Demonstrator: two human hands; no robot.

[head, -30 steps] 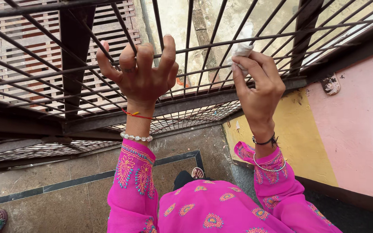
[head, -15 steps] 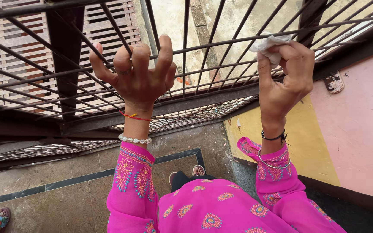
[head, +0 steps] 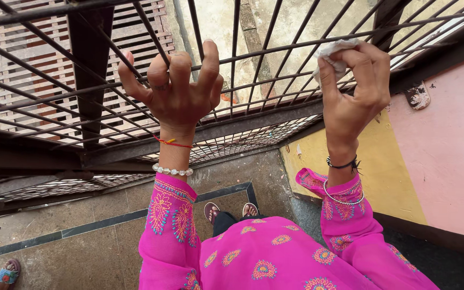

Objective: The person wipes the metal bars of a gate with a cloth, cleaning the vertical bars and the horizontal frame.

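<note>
— What can't you make out from up here?

— Going from the left: a sandalled foot [head: 7,271] is cut off at the bottom left corner of the floor [head: 81,252], so I can't tell whose it is. The tips of my left hand [head: 177,91] hook over a bar of the metal grille [head: 55,107] and vanish behind it. On the right, most of the white cloth [head: 333,53] is buried in my right hand [head: 355,91]; only a crumpled edge shows.

— Anything different from half a second ago?

— Little. My left hand stays on the same bar, fingers spread and curled over it. My right hand with the cloth has barely shifted along the upper right bars, near the pink wall [head: 447,150]. My feet [head: 226,210] show more fully below my pink tunic [head: 275,258].

— Where does the cloth sit against your fingers?

— Bunched under my right fingertips [head: 350,56], thumb on its left side, the fingers pressed together and pinching it against a bar near the grille's upper right corner.
</note>
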